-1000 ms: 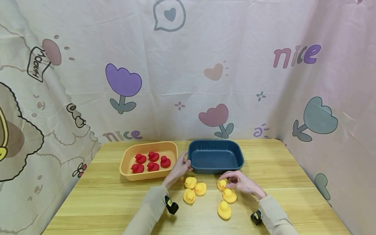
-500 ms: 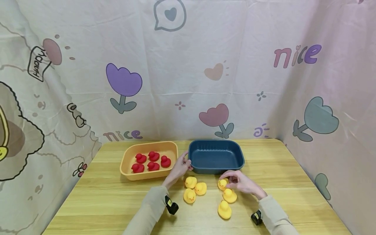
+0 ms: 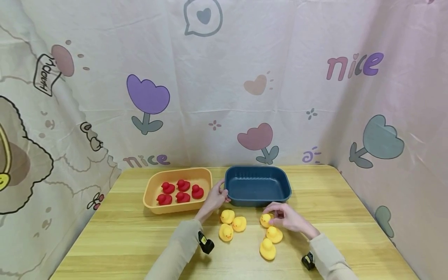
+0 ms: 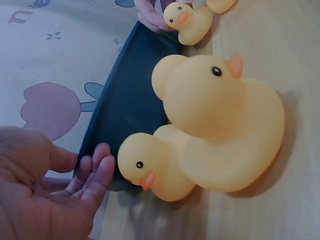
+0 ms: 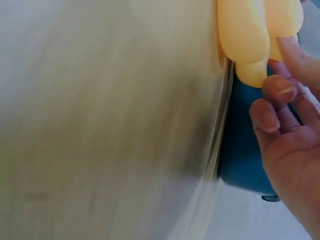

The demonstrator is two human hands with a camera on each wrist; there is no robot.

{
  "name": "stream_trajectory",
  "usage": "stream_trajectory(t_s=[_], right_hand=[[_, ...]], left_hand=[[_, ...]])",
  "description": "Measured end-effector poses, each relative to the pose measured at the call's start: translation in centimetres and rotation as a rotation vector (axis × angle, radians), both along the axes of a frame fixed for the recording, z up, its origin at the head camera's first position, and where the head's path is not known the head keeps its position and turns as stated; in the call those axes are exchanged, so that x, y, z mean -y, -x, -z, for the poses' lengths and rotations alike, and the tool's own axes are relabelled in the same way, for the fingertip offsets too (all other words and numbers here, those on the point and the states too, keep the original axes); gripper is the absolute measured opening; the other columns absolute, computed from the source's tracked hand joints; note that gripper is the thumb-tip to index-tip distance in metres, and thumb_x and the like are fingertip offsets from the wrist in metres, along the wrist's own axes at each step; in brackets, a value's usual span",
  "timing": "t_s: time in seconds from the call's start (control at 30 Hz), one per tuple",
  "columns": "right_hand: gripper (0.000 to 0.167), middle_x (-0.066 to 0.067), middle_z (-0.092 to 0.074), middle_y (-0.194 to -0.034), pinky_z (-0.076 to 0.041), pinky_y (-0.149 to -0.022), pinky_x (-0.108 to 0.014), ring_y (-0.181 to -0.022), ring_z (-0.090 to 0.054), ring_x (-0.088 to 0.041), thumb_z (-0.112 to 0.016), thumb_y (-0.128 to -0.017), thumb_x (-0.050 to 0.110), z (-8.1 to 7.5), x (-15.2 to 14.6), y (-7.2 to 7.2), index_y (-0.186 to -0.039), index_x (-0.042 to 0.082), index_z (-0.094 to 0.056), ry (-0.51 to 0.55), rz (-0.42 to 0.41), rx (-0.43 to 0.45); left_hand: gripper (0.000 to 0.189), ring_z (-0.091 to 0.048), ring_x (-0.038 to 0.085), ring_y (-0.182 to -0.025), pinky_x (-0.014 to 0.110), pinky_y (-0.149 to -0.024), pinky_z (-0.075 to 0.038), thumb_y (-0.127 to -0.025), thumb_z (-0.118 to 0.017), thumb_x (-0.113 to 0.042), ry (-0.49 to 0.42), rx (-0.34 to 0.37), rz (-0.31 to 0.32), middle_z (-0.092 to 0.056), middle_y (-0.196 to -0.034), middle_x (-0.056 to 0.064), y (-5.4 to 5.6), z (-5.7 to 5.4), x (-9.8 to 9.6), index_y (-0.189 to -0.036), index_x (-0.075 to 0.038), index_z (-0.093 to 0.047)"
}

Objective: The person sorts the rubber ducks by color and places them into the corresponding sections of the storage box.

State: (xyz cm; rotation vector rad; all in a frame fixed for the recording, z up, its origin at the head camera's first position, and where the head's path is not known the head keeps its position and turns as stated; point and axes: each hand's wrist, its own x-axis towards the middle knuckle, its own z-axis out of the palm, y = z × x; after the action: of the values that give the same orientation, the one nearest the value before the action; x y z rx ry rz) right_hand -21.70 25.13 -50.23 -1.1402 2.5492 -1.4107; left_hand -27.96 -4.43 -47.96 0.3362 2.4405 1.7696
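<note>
At the left end of the dark blue plastic basin point(image 3: 257, 203), my left hand point(image 3: 215, 198) grips its edge; in the left wrist view, thumb and fingers point(image 4: 97, 175) lie on either side of that edge. My right hand point(image 3: 285, 217) holds a yellow rubber duck point(image 3: 265, 220) between thumb and fingers, just in front of the basin. Close by are two more yellow ducks, a middle one point(image 3: 274, 235) and a nearer one point(image 3: 267, 249). Three others, among them a front one point(image 3: 226, 232), cluster below my left hand.
A yellow-orange basin point(image 3: 150, 190) at the left holds several red rubber ducks point(image 3: 182, 197). All of this stands on a wooden table point(image 3: 105, 241), with a patterned cloth point(image 3: 210, 97) hanging behind it. Each wrist wears a small black camera.
</note>
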Motion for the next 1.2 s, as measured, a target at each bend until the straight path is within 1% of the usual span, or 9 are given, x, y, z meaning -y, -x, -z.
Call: stream_trajectory(t_s=[0.13,0.27,0.37,0.47,0.67,0.87,0.97,1.07,1.2], right_hand=[[0.022,-0.017,-0.069,-0.103,-0.040,-0.054,-0.014,-0.065,-0.048,-0.003,-0.075,-0.086,0.002,-0.2,-0.1,-0.2,-0.107,0.002,-0.072,-0.003,0.020,0.008],[0.022,-0.017,-0.069,-0.105,-0.044,-0.055,-0.016,-0.064,-0.051,-0.009,-0.074,-0.087,0.002,-0.9,0.0,-0.3,-0.109,0.003,-0.072,0.023,0.028,-0.006],[0.023,-0.019,-0.068,-0.105,-0.046,-0.054,-0.018,-0.062,-0.053,-0.012,-0.074,-0.086,0.000,-1.7,0.2,-0.3,-0.109,0.002,-0.071,0.060,0.038,-0.036],[0.023,-0.020,-0.068,-0.105,-0.046,-0.052,-0.018,-0.061,-0.054,-0.012,-0.073,-0.087,-0.002,-2.8,0.4,0.1,-0.110,0.001,-0.071,0.085,0.060,-0.062],[0.023,-0.022,-0.066,-0.102,-0.044,-0.049,-0.017,-0.059,-0.053,-0.006,-0.070,-0.089,-0.002,-5.0,0.9,1.5,-0.112,-0.004,-0.068,0.086,0.118,-0.042],[0.022,-0.020,-0.065,-0.099,-0.045,-0.052,-0.017,-0.062,-0.053,-0.007,-0.071,-0.090,0.000,-7.0,1.4,3.4,-0.112,-0.004,-0.068,0.042,0.158,-0.036],[0.022,-0.016,-0.062,-0.093,-0.040,-0.053,-0.017,-0.062,-0.048,-0.007,-0.071,-0.090,0.001,-7.8,1.8,4.5,-0.112,-0.003,-0.069,0.017,0.179,-0.026],[0.023,-0.011,-0.055,-0.083,-0.034,-0.054,-0.017,-0.062,-0.042,-0.007,-0.072,-0.090,0.004,-8.7,2.1,5.3,-0.112,-0.003,-0.069,-0.012,0.199,0.000],[0.024,-0.009,-0.050,-0.077,-0.033,-0.056,-0.018,-0.063,-0.041,-0.009,-0.071,-0.092,0.007,-9.9,2.7,6.4,-0.114,-0.003,-0.068,-0.052,0.208,0.031]], left_hand=[[0.052,-0.074,0.040,-0.077,0.045,-0.075,-0.065,-0.100,-0.049,0.003,0.068,0.011,-0.012,-0.067,-0.080,0.022,-0.2,-0.7,-0.2,-0.151,0.004,-0.038],[0.053,-0.074,0.040,-0.076,0.045,-0.076,-0.064,-0.100,-0.050,0.002,0.115,0.019,-0.016,-0.069,-0.078,0.021,-0.3,-1.2,-0.2,-0.151,0.004,-0.038],[0.053,-0.074,0.041,-0.077,0.045,-0.076,-0.064,-0.100,-0.050,0.002,0.115,0.018,-0.010,-0.069,-0.079,0.021,-0.3,-1.3,-0.1,-0.151,0.004,-0.037],[0.053,-0.074,0.041,-0.078,0.045,-0.077,-0.064,-0.100,-0.050,0.002,0.091,0.027,-0.006,-0.068,-0.081,0.021,-0.2,-1.2,0.0,-0.151,0.005,-0.037],[0.053,-0.074,0.039,-0.080,0.043,-0.079,-0.064,-0.100,-0.051,0.001,0.069,0.038,0.004,-0.066,-0.087,0.021,0.0,-0.8,0.2,-0.151,0.006,-0.036],[0.053,-0.073,0.041,-0.082,0.045,-0.080,-0.064,-0.100,-0.050,0.002,0.049,0.044,0.006,-0.064,-0.089,0.022,0.0,-0.7,0.3,-0.151,0.007,-0.036],[0.053,-0.073,0.042,-0.082,0.046,-0.080,-0.064,-0.100,-0.050,0.002,0.034,0.040,0.009,-0.064,-0.089,0.023,-0.1,-0.6,0.3,-0.151,0.007,-0.036],[0.053,-0.073,0.040,-0.081,0.046,-0.079,-0.064,-0.100,-0.050,0.002,0.027,0.034,0.011,-0.064,-0.089,0.023,-0.1,-0.5,0.3,-0.151,0.007,-0.035],[0.052,-0.073,0.040,-0.079,0.046,-0.078,-0.064,-0.100,-0.050,0.002,0.023,0.019,0.010,-0.065,-0.088,0.023,-0.2,-0.4,0.2,-0.150,0.007,-0.036]])
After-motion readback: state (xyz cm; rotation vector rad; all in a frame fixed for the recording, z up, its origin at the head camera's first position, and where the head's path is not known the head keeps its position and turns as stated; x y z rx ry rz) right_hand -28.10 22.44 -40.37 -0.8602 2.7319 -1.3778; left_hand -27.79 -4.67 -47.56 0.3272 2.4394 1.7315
